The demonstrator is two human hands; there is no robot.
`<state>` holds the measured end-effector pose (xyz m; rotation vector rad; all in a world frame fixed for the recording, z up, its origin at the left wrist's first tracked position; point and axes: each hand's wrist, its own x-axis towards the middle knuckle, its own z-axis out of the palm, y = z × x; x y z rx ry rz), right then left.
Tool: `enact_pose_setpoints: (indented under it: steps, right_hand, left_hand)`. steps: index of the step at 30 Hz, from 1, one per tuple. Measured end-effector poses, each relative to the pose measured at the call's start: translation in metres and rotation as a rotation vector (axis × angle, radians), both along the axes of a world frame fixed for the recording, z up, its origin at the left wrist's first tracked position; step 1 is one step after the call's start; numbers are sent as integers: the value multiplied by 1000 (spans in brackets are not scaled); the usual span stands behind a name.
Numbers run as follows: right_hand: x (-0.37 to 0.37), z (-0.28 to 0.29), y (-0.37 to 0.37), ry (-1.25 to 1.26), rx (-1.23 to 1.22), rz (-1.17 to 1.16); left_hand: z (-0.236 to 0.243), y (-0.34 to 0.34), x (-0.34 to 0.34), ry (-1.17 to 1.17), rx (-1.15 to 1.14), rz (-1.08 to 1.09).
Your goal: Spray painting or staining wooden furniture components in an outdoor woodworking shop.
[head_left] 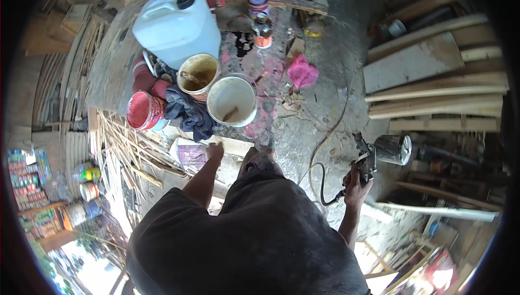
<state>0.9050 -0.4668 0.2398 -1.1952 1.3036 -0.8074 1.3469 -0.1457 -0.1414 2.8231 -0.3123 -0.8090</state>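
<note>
In the head view, grips a spray gun point(366, 158) in the right hand point(356, 183), out to the right and well apart from the worktop point(112, 70), with a metal cup point(391, 150) on its far side and a hose point(323, 193) joined below. Holds the left hand point(215, 152), blurred, near a dark rag point(190, 113) and a white bucket point(232, 90); cannot tell whether loose or clenched. Has farther ahead a jug point(184, 31), a bottle point(262, 34) and a pink bag point(302, 73).

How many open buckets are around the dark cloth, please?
3: a red bucket left of the dark cloth, a stained bucket behind it, and a white bucket to its right.
</note>
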Motion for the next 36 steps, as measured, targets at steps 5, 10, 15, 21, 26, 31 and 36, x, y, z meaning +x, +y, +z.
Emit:
enact_pose_setpoints:
  steps: [5, 10, 15, 21, 26, 31, 36]
  right_hand:
    - [-73, -1, 75, 247, -111, -105]
    - [-153, -19, 138, 443, -342, -209]
    - [-222, -24, 218, 567, -37, -635]
    - [-272, 6, 260, 529, -136, -838]
    - [-318, 7, 327, 453, -28, -1301]
    - [-356, 4, 371, 373, 16, -1591]
    - [-387, 13, 392, 392, -50, -1780]
  left_hand:
    - [51, -65, -99, 750, -117, 169]
    - [67, -82, -121, 809, -137, -3]
    - [37, -102, -142, 832, -146, -62]
    - [87, -250, -246, 1189, 115, -884]
    - [104, -365, -360, 1019, 280, -1046]
    - [79, -440, -470, 860, 320, -1046]
    - [46, -507, -556, 668, 259, -946]
